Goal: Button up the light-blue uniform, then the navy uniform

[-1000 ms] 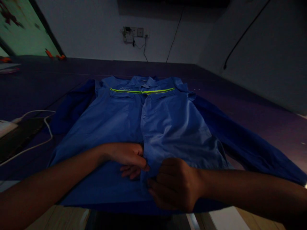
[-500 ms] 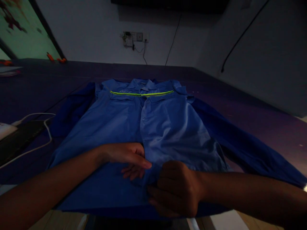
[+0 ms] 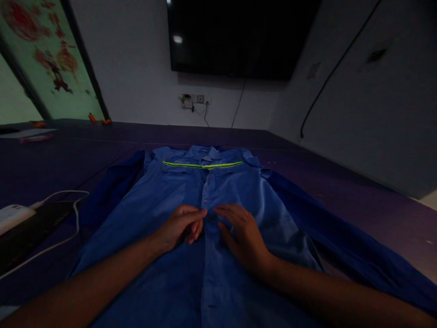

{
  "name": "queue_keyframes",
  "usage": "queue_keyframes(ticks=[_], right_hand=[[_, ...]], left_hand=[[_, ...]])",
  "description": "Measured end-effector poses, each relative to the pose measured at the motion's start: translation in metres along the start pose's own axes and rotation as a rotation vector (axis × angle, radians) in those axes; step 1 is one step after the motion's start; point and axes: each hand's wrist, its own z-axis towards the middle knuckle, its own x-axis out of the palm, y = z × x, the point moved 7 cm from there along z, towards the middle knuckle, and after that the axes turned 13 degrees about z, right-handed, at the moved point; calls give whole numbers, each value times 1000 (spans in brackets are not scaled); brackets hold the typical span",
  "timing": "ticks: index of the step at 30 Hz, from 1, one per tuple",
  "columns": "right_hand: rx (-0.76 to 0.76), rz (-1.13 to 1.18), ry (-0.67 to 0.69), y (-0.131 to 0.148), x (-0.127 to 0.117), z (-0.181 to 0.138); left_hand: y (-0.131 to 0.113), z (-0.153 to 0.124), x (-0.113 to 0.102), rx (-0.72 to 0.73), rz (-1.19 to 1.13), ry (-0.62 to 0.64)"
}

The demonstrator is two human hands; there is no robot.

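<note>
My two hands are over the front of a blue work shirt (image 3: 164, 191), which lies spread face up on a dark purple worktop (image 3: 307, 168) right before me, its collar (image 3: 208, 154) at the far end. My left hand (image 3: 182, 225) is beside the button strip (image 3: 210, 273), fingers curled under and thumb stretched towards the strip; whether it pinches any cloth I cannot tell. My right hand (image 3: 242, 232) is on the other side of the strip, released, its fingers loosely bent and pointing across towards my left, the thumb standing apart from them. A narrow gap separates the two sets of fingertips. Nearer me, a dark buttonhole (image 3: 212, 306) shows on the strip.

A yellow-green stripe (image 3: 223, 165) crosses the chest, with pale lettering above it on my left. One darker blue sleeve (image 3: 327, 228) runs out and towards me along my right; the other sleeve (image 3: 118, 182) lies bunched on my left.

Further left, a white block (image 3: 15, 216) sits on a long black object (image 3: 32, 241), a white cable (image 3: 78, 218) looping beside them. On the wall (image 3: 136, 68) ahead hangs a large black screen (image 3: 235, 36), with sockets (image 3: 198, 99) and thin wires below it.
</note>
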Motion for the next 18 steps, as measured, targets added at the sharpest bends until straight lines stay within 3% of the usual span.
queue_keyframes(ticks=[3, 5, 7, 10, 13, 18], right_hand=[[104, -164, 73, -25, 11, 9], [213, -228, 153, -40, 19, 11], [319, -268, 239, -51, 26, 11], [352, -327, 333, -57, 36, 14], [349, -366, 361, -62, 41, 21], [387, -404, 339, -82, 51, 50]], left_hand=[[-2, 7, -35, 60, 499, -407], [-7, 13, -38, 156, 857, -488], [-2, 21, -36, 162, 1102, -490], [16, 33, -31, 1, 1323, -414], [25, 42, -27, -65, 1441, -343], [23, 56, -30, -19, 1497, -315]])
